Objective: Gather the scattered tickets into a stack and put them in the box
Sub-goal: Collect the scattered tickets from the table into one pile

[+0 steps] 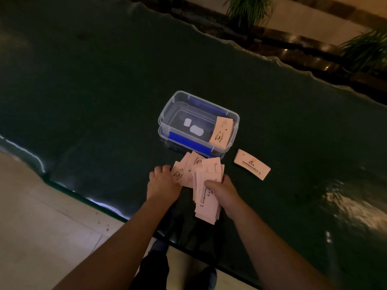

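A clear plastic box (pixel 167 107) with blue latches stands open on the dark table, and a small stack of pink tickets (pixel 221 132) leans inside its right end. Another stack of tickets (pixel 252 167) lies on the table to the right of the box. Just in front of the box, my right hand (pixel 224 192) grips a loose, fanned bundle of tickets (pixel 206 197). My left hand (pixel 162 182) presses on more scattered tickets (pixel 184 170) at the bundle's left side.
The dark glossy table (pixel 104 80) has a wavy far edge and a near edge close to my body. Potted plants (pixel 249 9) stand beyond the far edge. A pale tiled floor (pixel 41 216) lies at the lower left.
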